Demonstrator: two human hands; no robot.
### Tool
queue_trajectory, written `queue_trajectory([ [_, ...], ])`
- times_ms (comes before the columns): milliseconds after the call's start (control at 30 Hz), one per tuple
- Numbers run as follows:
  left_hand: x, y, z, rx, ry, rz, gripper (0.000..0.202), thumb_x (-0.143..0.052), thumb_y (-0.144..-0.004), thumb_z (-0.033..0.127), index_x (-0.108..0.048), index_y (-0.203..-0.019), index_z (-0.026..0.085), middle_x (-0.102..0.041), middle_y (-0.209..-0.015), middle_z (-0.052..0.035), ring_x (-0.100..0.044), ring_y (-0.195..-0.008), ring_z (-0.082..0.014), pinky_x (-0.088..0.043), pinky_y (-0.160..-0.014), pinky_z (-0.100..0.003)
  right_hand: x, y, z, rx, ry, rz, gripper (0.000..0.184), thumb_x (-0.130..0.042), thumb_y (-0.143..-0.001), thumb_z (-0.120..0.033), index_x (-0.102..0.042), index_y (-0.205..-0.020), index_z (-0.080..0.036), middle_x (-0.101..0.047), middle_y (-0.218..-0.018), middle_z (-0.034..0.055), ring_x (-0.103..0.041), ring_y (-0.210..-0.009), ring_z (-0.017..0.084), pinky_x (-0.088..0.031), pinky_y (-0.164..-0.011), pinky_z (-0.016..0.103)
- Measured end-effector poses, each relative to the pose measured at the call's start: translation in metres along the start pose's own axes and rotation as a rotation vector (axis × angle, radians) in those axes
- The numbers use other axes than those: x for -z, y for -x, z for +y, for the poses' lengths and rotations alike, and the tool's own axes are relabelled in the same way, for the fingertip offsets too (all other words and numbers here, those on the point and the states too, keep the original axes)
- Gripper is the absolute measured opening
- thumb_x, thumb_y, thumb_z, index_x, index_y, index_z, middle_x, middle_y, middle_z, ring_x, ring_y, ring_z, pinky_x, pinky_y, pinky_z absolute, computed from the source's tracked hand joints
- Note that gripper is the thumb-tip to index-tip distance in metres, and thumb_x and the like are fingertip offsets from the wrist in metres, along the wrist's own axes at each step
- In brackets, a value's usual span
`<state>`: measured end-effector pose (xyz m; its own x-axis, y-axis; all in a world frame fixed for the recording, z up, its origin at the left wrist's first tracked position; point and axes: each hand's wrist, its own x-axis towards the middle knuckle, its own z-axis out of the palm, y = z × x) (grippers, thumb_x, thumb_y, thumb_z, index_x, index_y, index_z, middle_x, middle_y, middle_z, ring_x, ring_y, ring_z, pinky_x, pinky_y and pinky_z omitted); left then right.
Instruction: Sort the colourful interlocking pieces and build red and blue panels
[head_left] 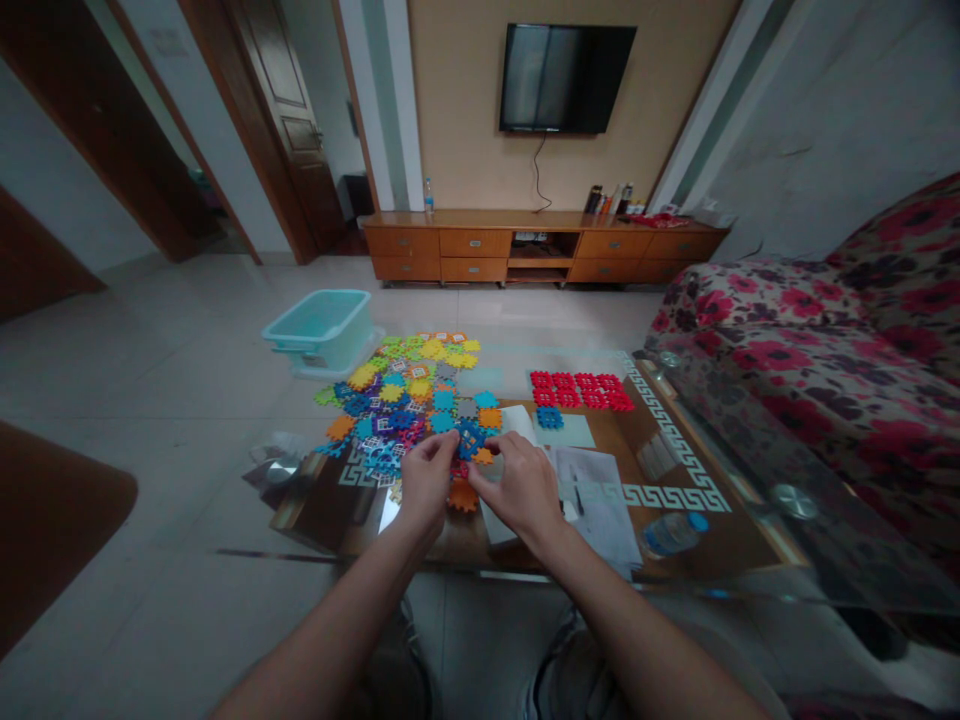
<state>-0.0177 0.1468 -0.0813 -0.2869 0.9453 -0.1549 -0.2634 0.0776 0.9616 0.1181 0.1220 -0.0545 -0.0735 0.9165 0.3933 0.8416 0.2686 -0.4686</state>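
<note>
Blue toothed puzzle tile [471, 440] at centre of frame, over worktop [619, 430], gripped between left hand [431, 468] and right hand [523, 482]; probably light, stiff plastic, best taken by opposite edges

Glossy glass tabletop [622, 440], matt plastic pieces [420, 388], wooden cabinet [474, 256], cloth sofa [795, 310], paper sheets [604, 510]

The held piece [470, 438] is coloured blue. The mixed pile [390, 394] is coloured yellow, lime green, orange, blue, purple and grey. The grouped pieces [581, 391] are finished in red. The bin [319, 340] is tinted turquoise. The tabletop [679, 498] is marked with a pale Greek-key band. The sofa [787, 300] is patterned with red and dark flowers on a pale ground.
</note>
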Motion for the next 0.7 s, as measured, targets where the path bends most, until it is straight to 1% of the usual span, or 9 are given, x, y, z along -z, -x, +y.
queue_trajectory([
  [533, -0.0013, 0.0027, 0.0012, 0.013, 0.012, 0.014, 0.039, -0.081, -0.064, 0.051, -0.074, -0.077, 0.015, -0.066, -0.072, -0.0019, -0.055, -0.067, -0.0136, -0.043, -0.063, -0.026, -0.0003, -0.0005, -0.0003, -0.005, 0.008, 0.037, 0.024, -0.065, -0.082, -0.038, -0.066, -0.099, -0.021, -0.07, -0.097, 0.008, -0.064, -0.09, 0.024, -0.044, -0.079, 0.035],
  [700, -0.0011, 0.0019, -0.0005, -0.002, 0.0, 0.009, 0.039, -0.08, -0.066, 0.052, -0.074, -0.077, 0.015, -0.067, -0.072, -0.0025, -0.055, -0.067, -0.0137, -0.043, -0.064, -0.026, 0.0004, -0.0014, 0.0001, -0.011, 0.007, 0.005, 0.023, -0.065, -0.081, -0.036, -0.067, -0.098, -0.02, -0.07, -0.097, 0.0069, -0.065, -0.09, 0.024, -0.044, -0.08, 0.035],
])
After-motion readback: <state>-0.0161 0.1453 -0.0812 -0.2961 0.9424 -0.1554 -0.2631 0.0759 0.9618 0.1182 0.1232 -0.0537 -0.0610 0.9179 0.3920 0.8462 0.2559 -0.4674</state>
